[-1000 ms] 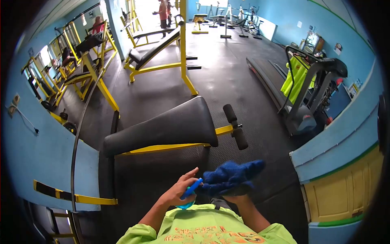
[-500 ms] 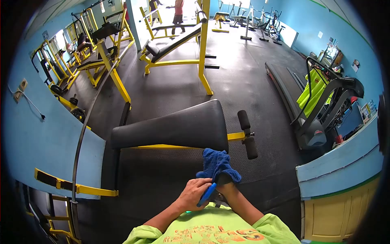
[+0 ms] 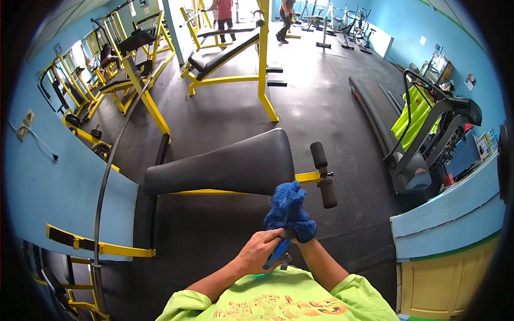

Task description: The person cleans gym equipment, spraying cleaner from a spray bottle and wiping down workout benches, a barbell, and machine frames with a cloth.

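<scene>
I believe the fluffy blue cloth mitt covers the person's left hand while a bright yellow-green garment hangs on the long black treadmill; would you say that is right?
Not quite: the head view shows the fluffy blue cloth mitt over the right hand, not the left hand, which is uncovered. The bright yellow-green garment does hang on the long black treadmill.

Shirt (image 3: 284, 286) lime green, bottom centre of frame. Orange print (image 3: 278, 309) across front, letter-like, dark-edged, words unreadable. Sleeves short, plain, same lime: left sleeve (image 3: 184, 304) lower left, right sleeve (image 3: 361, 295) lower right.
</scene>
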`<state>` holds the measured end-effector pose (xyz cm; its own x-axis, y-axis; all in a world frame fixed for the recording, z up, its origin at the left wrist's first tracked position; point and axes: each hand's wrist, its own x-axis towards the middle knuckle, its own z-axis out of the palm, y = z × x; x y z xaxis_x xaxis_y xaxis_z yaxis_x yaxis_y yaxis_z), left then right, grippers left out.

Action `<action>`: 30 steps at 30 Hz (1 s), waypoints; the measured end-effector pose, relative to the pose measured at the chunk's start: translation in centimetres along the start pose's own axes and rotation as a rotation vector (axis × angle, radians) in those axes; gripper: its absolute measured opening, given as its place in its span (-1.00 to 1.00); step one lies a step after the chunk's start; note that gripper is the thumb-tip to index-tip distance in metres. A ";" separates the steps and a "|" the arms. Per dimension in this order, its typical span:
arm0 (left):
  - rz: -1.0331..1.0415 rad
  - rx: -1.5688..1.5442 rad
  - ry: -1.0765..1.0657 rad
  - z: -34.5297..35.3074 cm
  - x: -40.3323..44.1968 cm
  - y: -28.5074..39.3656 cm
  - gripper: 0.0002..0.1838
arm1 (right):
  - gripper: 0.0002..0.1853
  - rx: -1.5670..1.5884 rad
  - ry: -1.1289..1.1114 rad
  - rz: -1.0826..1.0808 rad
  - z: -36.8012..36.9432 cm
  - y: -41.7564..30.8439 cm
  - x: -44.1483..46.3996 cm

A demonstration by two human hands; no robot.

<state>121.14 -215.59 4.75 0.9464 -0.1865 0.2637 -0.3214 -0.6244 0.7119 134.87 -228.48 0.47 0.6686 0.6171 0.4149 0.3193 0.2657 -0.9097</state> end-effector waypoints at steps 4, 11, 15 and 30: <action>0.042 0.045 -0.062 -0.5 1.0 1.6 -0.40 | -0.53 -0.729 0.027 -0.184 -1.4 0.1 2.3; 0.148 -0.061 -0.314 0.1 3.9 2.9 -0.35 | -0.60 -1.212 0.041 -0.271 -1.7 0.9 3.2; 0.039 -0.229 -0.157 -0.8 1.9 1.1 -0.40 | -0.78 -1.228 0.043 -0.164 -2.3 -0.5 3.8; -0.560 -0.207 -0.137 5.3 1.6 -17.3 -0.51 | -0.81 -1.812 -0.152 0.602 -9.6 0.0 0.4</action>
<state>128.42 -209.15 -10.58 0.9644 0.0226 -0.2635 0.2395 -0.4977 0.8336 141.55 -235.36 0.79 0.9180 0.3965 0.0023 0.3847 -0.8921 0.2369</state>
